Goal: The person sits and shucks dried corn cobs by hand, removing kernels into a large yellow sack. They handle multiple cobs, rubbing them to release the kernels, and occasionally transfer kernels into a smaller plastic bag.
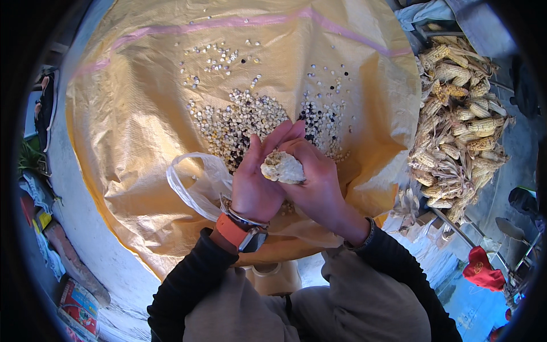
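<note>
Both hands meet around a corn cob [283, 167] whose pale broken end faces up toward me. My right hand [314, 173] wraps the cob from the right. My left hand [257, 184] bears against its other side, fingers extended; the cob's far part is hidden between the palms. Beneath and beyond them, loose corn kernels [239, 115], mostly whitish with some dark purple ones, lie heaped on a yellow woven plastic sheet [141, 128]. A clear plastic bag [194, 188] lies by my left wrist, its looped edge raised.
Dried corn ears with husks [463, 124] are piled at the right, beside a metal rail [453, 226]. A red cap [483, 269] hangs lower right. At the left edge are a log-like piece [74, 260] and a printed box [81, 305]. A beige container [275, 278] stands between my knees.
</note>
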A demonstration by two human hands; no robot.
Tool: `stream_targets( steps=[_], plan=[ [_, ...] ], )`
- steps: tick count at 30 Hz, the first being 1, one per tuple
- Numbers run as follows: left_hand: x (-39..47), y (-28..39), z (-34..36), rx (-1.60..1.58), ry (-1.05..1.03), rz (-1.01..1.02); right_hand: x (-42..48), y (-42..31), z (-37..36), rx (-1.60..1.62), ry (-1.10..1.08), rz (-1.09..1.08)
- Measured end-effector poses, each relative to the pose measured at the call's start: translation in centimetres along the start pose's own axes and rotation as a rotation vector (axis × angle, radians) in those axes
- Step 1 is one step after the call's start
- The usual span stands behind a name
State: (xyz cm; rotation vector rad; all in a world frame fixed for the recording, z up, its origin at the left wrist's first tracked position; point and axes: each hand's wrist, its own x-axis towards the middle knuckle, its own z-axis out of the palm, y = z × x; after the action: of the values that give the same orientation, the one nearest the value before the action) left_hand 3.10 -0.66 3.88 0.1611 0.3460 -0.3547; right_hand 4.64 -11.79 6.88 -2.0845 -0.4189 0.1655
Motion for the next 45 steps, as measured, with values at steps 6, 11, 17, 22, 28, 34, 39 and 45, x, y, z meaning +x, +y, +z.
stream_targets(
  steps=[6, 11, 17, 22, 28, 34, 39, 45],
  plan=[
    [-0.2, 0.1, 0.1, -0.042, 0.041, -0.035, -0.7, 0.6, -0.2, 0.302, 0.065, 0.286],
    [-0.5, 0.4, 0.1, -0.061, 0.025, -0.049, -0.1, 0.5, -2.4, 0.847, 0.149, 0.474],
    [-0.3, 1.1, -0.1, -0.100, 0.058, -0.007, 0.2, 1.1, -3.5, 0.730, 0.251, 0.507],
    [-0.4, 3.4, -2.4, -0.157, 0.074, 0.164, -1.1, 2.1, -3.3, 0.408, 0.138, 0.549],
    [-1.1, 4.4, -3.5, -0.129, 0.114, 0.102, -4.6, 3.5, -0.8, 0.231, -0.472, 0.473],
    [-3.6, 5.7, -4.5, 0.163, 0.074, -0.434, -6.0, 5.2, 0.6, -0.095, -0.494, 0.523],
    [-5.0, 2.4, -6.2, 0.935, 0.140, -0.694, -5.9, 5.3, 0.6, -0.080, -0.491, 0.525],
    [-6.1, 0.2, -11.2, 1.635, 0.066, -0.392, -6.4, 5.4, 1.3, -0.044, -0.463, 0.542]
  ],
)
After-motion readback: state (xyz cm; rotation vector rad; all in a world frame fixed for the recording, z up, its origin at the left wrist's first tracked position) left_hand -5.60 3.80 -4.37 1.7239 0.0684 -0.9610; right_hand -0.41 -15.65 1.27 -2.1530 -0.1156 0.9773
